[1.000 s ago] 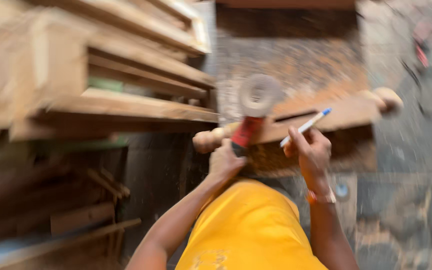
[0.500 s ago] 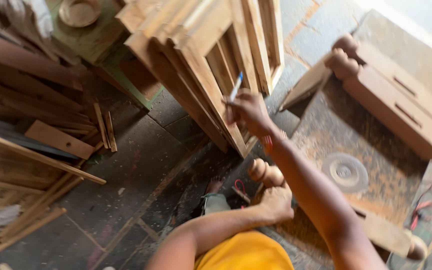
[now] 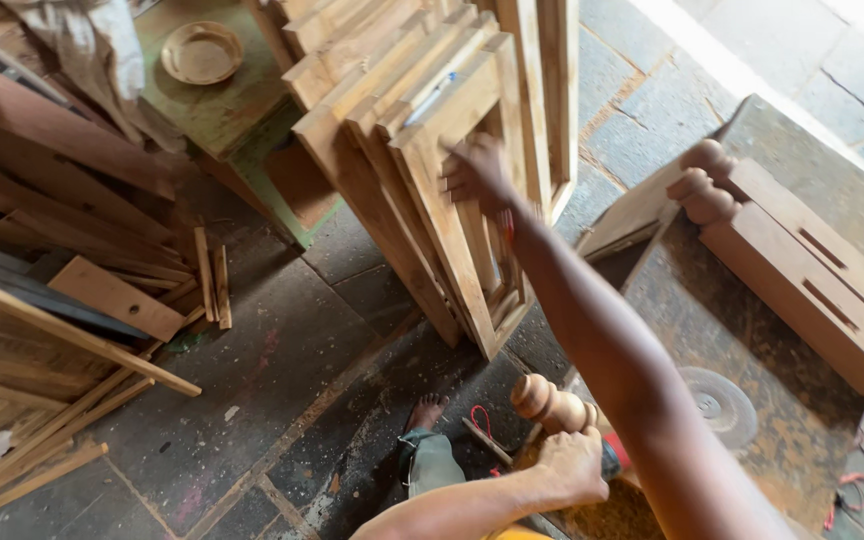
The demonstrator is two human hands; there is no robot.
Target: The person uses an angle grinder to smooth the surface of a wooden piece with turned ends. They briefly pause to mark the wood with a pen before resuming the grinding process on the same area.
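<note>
Stone floor (image 3: 282,350): two turned legs (image 3: 707,185), one brass dish (image 3: 201,52), one pen (image 3: 430,99).

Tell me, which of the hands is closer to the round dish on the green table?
The right hand: it reaches up at the stacked wooden frames, beside the round dish. The left hand stays low, on a turned wooden leg.

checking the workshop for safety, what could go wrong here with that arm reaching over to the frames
The right hand stretches far across to the leaning stack of wooden frames, where a pen lies on top; a nudge might knock it off or shift the frames. The left hand alone steadies the turned wooden leg, which might roll. A bare foot rests below among debris.
</note>
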